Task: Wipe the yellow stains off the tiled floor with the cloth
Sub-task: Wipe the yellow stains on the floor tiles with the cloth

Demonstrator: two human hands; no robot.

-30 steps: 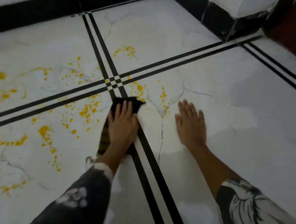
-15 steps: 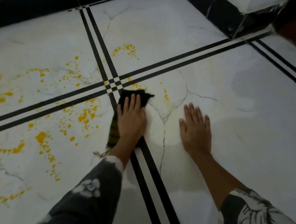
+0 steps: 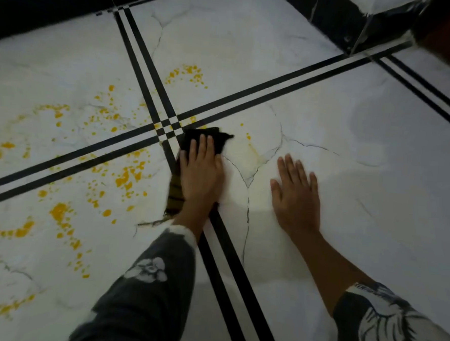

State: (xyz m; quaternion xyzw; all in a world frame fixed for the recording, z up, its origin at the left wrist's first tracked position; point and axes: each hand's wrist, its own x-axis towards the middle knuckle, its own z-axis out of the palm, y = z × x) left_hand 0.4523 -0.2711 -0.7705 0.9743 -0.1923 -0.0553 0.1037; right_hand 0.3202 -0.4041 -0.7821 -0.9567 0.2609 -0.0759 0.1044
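Currently the left hand (image 3: pixel 201 174) is laid flat, fingers extended, pressing the dark cloth (image 3: pixel 210 139) onto the floor (image 3: pixel 376 179) beside the crossing of the black lines. The right hand (image 3: pixel 295 193) is spread empty on clean tile. Most yellow stains (image 3: pixel 127 176) are found leftward, nearer the left hand.

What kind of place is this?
Probably a room in a house: glossy white marble-look tiles with black stripes, and a black skirting along the wall.
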